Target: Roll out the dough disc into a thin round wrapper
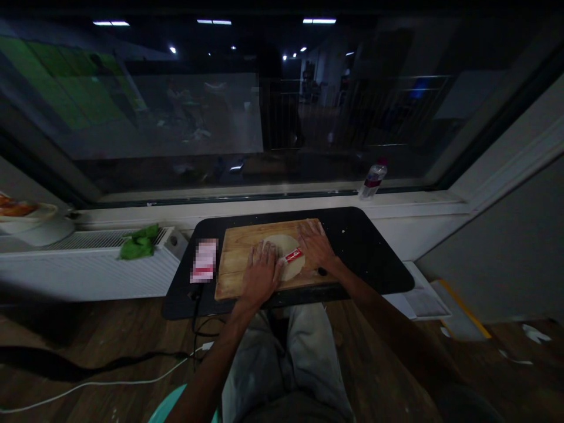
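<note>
Both of my hands lie flat and open on a round of pale dough [286,249] in the middle of the wooden board [235,258]. My left hand [261,276] presses its 8 o'clock edge, my right hand [315,247] its 2 o'clock edge. Between them a red-handled tool [294,256] rests on the dough. At 12 o'clock from the black table [374,258], on the sill, stands a water bottle [373,179].
</note>
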Demonstrator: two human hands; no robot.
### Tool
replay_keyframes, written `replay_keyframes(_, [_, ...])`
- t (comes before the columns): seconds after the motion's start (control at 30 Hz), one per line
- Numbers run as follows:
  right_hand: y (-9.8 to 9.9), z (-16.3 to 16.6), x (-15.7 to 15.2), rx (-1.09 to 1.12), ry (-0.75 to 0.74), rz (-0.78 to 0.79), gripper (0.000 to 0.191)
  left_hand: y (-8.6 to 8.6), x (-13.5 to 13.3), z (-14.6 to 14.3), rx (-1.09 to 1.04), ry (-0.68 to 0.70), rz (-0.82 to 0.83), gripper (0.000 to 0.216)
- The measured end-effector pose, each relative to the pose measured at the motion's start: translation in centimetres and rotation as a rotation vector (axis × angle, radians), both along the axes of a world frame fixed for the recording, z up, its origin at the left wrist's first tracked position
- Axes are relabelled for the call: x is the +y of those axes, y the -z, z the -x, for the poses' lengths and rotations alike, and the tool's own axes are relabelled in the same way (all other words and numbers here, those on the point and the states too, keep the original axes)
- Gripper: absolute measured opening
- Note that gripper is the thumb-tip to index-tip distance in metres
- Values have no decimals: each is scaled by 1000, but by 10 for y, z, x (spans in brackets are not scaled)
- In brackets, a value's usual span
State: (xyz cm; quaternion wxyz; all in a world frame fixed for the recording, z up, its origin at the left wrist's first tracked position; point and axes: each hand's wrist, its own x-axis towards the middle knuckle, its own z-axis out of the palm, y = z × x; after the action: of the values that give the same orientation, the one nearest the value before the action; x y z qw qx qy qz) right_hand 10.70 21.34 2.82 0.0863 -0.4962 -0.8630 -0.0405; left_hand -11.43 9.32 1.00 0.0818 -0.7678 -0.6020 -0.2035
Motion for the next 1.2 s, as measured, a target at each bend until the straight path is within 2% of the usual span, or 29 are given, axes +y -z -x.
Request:
replay_keyframes(0.2, [-11, 10, 8, 27, -25, 29, 59, -3, 30, 27, -83, -15, 3, 48])
replay_keyframes(0.4, [0, 4, 6, 23, -145, -42, 54, -10, 59, 45, -67, -50, 42, 46])
replay_keyframes(0.5, [7, 1, -3, 24, -112, -60, 56, -6, 76, 50, -65, -58, 76, 46])
replay_keyframes(0.67, [18, 0, -28, 44, -11, -59, 58, 10, 92, 54, -40, -66, 117, 52])
replay_keyframes(0.83, [21, 3, -57, 71, 55, -34, 59, 21, 85, 56, 27, -3, 158, 60])
replay_keyframes(1.0, [22, 3, -83, 102, 58, -43, 61, 22, 65, 57, 45, 3, 186, 63])
replay_keyframes(1.2, [28, 2, -107, 171, 59, -126, 59, 23, 38, 57, 36, 43, 136, 64])
